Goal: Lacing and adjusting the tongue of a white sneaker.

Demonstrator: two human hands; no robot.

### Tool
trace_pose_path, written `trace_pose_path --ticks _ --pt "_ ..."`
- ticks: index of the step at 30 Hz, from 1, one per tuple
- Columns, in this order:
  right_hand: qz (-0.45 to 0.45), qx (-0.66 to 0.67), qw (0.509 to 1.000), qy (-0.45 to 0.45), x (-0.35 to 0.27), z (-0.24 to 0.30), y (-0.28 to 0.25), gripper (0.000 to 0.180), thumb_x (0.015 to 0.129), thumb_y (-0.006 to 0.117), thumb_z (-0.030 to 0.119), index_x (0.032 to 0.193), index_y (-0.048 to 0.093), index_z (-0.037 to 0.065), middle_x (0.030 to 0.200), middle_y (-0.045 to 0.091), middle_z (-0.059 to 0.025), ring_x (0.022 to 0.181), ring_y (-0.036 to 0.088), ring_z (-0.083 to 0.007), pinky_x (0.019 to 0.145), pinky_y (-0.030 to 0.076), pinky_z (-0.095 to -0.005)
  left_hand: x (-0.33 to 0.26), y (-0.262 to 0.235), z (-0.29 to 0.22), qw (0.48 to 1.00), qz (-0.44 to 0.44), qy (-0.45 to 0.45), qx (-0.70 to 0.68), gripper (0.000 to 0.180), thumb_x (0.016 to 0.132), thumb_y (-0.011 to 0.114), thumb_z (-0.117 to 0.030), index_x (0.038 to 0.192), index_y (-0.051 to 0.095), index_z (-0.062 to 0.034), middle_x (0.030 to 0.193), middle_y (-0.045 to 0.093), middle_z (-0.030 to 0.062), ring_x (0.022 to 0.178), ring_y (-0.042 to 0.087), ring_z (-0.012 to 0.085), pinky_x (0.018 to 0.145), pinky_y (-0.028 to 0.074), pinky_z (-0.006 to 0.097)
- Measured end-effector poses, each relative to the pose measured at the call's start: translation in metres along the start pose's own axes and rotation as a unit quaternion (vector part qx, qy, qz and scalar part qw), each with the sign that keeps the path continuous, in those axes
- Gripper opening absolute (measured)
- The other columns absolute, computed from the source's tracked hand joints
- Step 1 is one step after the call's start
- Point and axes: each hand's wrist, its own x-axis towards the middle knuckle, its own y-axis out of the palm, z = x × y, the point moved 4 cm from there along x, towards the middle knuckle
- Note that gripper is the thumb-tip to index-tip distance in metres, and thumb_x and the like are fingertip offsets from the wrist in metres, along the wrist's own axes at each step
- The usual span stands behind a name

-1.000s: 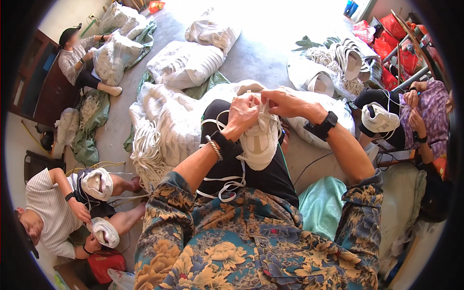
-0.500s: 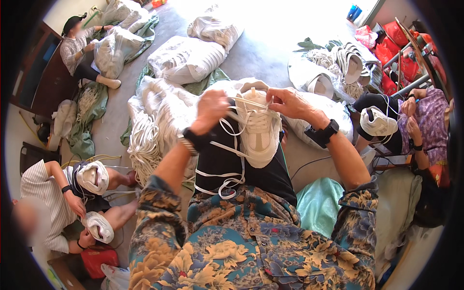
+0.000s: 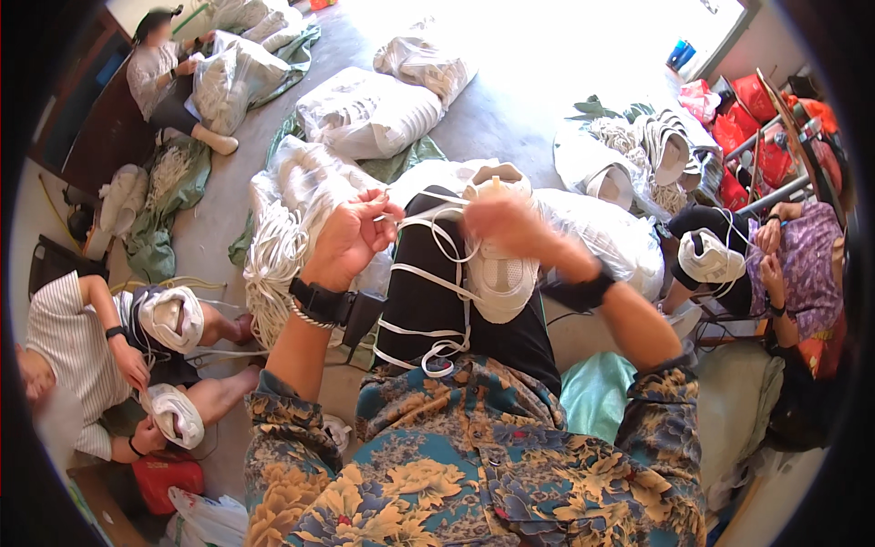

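— What are the hands doing?

— The left hand [image 3: 351,239] is raised over the lap, fingers curled, pinching a white lace [image 3: 428,223] between thumb and fingertips. The right hand [image 3: 506,223] is blurred; it is on the top of a white shoe [image 3: 499,273], and I cannot tell whether it is closed on the lace or just pressing the shoe.

— Where is the shoe?

— It lies on the person's lap, on the black trousers [image 3: 428,305], toe toward the body and opening away. The lace runs from the left hand across to the shoe, and loose loops of it hang down over the trousers.

— Anything on the wrists?

— A black watch [image 3: 321,299] and a thin bracelet on the left, a dark band [image 3: 576,294] on the right. The sleeves are a floral shirt [image 3: 474,456].

— And around them?

— A bundle of white laces [image 3: 273,264] lies just left of the knee, with full white sacks [image 3: 365,114] on the grey floor beyond. A person in a striped top [image 3: 64,337] sits at the left with two white shoes, another in purple [image 3: 807,264] at the right holds a white shoe [image 3: 709,257], and a third sits at the far upper left.
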Motion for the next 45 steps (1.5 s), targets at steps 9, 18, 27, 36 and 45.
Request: trace_pose_path --ticks 9,18,27,36,45 --pt "-0.428 0.509 0.691 0.284 -0.093 -0.092 -0.120 0.020 0.094 0.039 0.017 0.093 0.055 0.004 0.075 0.058 -0.0045 0.081 0.062 -0.0215 0.062 0.047 -0.0267 0.044 -0.014 0.035 0.935 0.150 0.075 -0.313 0.019 0.091 0.042 -0.012 0.093 0.054 0.0021 0.105 0.060 0.0210 0.091 0.060 0.0310 0.072 0.049 0.034" --pt "-0.462 0.523 0.647 0.306 -0.087 -0.096 -0.102 0.022 0.094 0.040 0.019 0.099 0.054 0.002 0.081 0.059 -0.0073 0.085 0.061 -0.0243 0.065 0.047 -0.0290 -0.014 -0.244 0.011 0.902 -0.308 0.162 -0.256 0.021 0.088 0.045 -0.009 0.076 0.056 0.0050 0.078 0.063 0.0176 0.074 0.062 0.0301 0.066 0.054 0.032" --pt "-0.112 0.102 0.948 0.279 -0.043 -0.046 -0.023 0.023 0.084 0.054 0.019 0.090 0.062 -0.001 0.066 0.057 -0.0044 0.058 0.051 -0.0120 0.055 0.043 -0.0275 0.012 0.035 0.052 0.845 0.012 0.165 0.509 0.018 0.078 0.060 -0.015 0.091 0.060 -0.0028 0.064 0.057 0.0073 0.052 0.056 0.0157 0.051 0.046 0.029" --pt "-0.094 -0.125 0.961 0.229 -0.025 -0.027 -0.029 0.019 0.078 0.056 0.017 0.077 0.057 -0.002 0.063 0.056 -0.0202 0.060 0.058 -0.0325 0.057 0.043 -0.0403 0.039 0.049 0.058 0.672 0.063 0.275 0.685 0.016 0.074 0.056 -0.018 0.075 0.063 -0.0033 0.060 0.058 0.0158 0.057 0.061 0.0288 0.056 0.047 0.039" --pt "-0.152 -0.142 0.923 0.323 -0.057 -0.063 -0.105 0.019 0.077 0.056 0.015 0.075 0.057 -0.004 0.060 0.055 -0.0169 0.056 0.053 -0.0220 0.056 0.042 -0.0357 0.054 0.054 0.048 0.835 0.065 0.134 0.529 0.022 0.078 0.054 -0.008 0.099 0.057 0.0000 0.052 0.046 -0.0035 0.043 0.042 0.0050 0.040 0.036 0.022"
